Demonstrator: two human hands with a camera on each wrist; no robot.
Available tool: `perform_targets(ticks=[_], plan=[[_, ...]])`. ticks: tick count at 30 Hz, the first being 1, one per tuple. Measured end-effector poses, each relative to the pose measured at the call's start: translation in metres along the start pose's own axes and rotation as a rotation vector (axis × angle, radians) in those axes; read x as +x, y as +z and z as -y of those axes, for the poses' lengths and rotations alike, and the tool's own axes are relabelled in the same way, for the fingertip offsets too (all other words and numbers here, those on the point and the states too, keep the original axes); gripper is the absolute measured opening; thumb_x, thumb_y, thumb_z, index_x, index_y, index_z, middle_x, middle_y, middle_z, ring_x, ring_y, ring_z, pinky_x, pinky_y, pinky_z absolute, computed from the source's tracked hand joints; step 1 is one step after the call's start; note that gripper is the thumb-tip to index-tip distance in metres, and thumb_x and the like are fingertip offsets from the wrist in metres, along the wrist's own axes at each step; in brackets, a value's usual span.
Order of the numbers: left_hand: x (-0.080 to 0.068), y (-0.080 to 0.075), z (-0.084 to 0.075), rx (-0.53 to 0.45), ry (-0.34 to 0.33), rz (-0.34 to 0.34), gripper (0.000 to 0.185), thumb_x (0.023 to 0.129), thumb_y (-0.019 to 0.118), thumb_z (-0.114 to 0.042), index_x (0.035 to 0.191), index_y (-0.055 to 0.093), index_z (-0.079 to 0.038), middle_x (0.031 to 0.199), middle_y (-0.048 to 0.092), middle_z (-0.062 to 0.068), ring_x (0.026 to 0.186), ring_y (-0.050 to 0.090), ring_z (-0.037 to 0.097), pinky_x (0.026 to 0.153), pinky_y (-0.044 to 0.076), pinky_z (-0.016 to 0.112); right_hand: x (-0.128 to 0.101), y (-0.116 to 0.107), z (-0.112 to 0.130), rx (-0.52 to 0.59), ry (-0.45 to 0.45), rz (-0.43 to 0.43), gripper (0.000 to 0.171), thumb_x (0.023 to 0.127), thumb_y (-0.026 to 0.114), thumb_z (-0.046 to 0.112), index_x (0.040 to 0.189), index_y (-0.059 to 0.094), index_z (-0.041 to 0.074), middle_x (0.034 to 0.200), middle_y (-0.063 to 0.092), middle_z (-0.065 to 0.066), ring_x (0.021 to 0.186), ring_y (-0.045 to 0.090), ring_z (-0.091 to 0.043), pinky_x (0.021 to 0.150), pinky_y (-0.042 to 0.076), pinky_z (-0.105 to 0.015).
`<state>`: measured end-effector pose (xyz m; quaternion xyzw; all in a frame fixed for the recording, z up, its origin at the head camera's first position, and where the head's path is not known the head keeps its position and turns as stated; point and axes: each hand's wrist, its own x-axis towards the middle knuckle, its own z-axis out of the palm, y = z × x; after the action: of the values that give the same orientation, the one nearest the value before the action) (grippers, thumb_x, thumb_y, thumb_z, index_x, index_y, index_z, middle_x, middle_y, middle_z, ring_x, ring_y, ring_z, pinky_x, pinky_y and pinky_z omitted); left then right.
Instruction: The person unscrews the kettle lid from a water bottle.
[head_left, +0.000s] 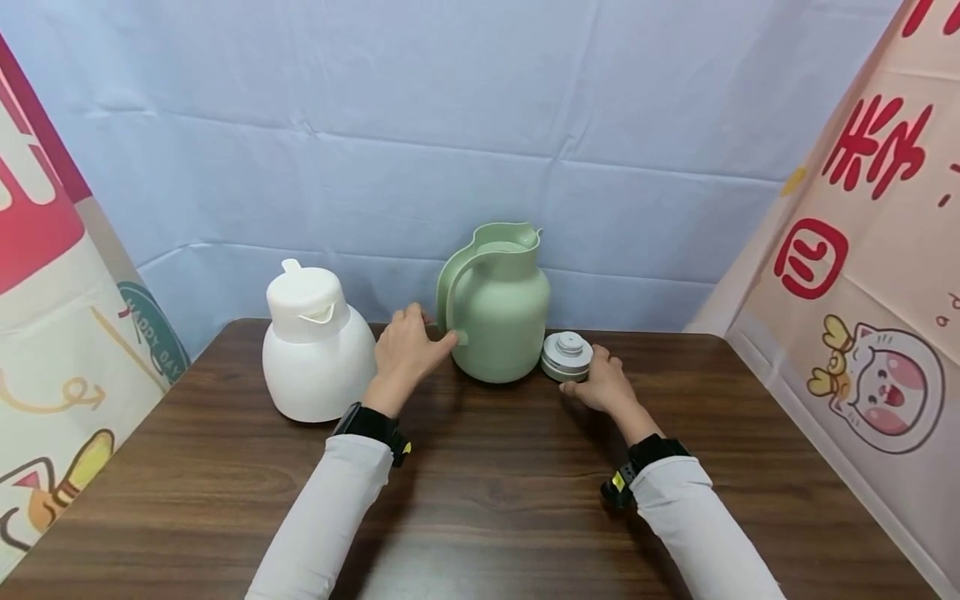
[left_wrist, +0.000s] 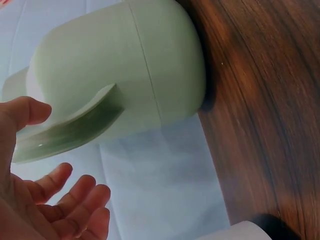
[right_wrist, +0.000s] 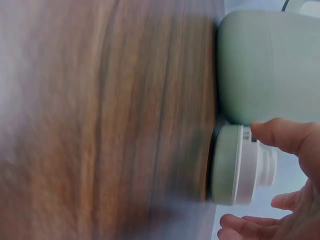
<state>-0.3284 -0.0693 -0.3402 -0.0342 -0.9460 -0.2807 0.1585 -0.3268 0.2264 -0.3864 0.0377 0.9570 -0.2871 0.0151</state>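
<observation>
A green jug (head_left: 501, 321) stands upright at the back of the table, its mouth uncovered and its handle toward the left. My left hand (head_left: 407, 350) is beside that handle; in the left wrist view the thumb and spread fingers lie on either side of the handle (left_wrist: 75, 127) without closing on it. Right of the jug, a round green and white lid (head_left: 567, 355) lies with its stepped white plug upward. My right hand (head_left: 602, 383) reaches around the lid, thumb tip right at its edge and the fingers spread below it in the right wrist view.
A white jug (head_left: 315, 354) with its lid on stands left of my left hand. The brown wooden table (head_left: 480, 500) backs onto a light blue cloth (head_left: 420, 125). Printed cloths hang at the left (head_left: 60, 333) and right (head_left: 870, 275).
</observation>
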Motion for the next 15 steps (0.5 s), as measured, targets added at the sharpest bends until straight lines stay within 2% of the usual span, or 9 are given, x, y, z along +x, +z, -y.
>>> perform_targets(ticks=[4, 9, 15], plan=[[-0.006, -0.004, 0.003, 0.013, 0.003, 0.015, 0.047, 0.08, 0.063, -0.05, 0.101, 0.052, -0.01, 0.089, 0.05, 0.008, 0.073, 0.053, 0.027, 0.059, 0.043, 0.039, -0.007, 0.0, 0.004, -0.003, -0.021, -0.002, 0.089, 0.083, 0.069, 0.029, 0.141, 0.012, -0.008, 0.127, 0.028, -0.037, 0.113, 0.04, -0.049, 0.089, 0.036, -0.055], [-0.014, -0.007, 0.006, 0.031, 0.04, 0.04, 0.045, 0.08, 0.061, -0.049, 0.1, 0.053, -0.01, 0.089, 0.05, 0.009, 0.072, 0.052, 0.026, 0.06, 0.042, 0.038, -0.015, 0.001, 0.01, -0.038, -0.064, 0.024, 0.083, 0.084, 0.068, 0.03, 0.14, 0.02, -0.009, 0.129, 0.03, -0.037, 0.117, 0.038, -0.048, 0.09, 0.036, -0.054], [-0.024, -0.013, 0.014, 0.083, 0.069, 0.022, 0.047, 0.077, 0.065, -0.049, 0.1, 0.058, -0.008, 0.093, 0.053, 0.012, 0.077, 0.055, 0.031, 0.061, 0.044, 0.04, -0.024, 0.005, 0.019, -0.063, -0.098, 0.069, 0.084, 0.085, 0.067, 0.033, 0.141, 0.021, -0.008, 0.133, 0.028, -0.037, 0.119, 0.037, -0.049, 0.09, 0.037, -0.055]])
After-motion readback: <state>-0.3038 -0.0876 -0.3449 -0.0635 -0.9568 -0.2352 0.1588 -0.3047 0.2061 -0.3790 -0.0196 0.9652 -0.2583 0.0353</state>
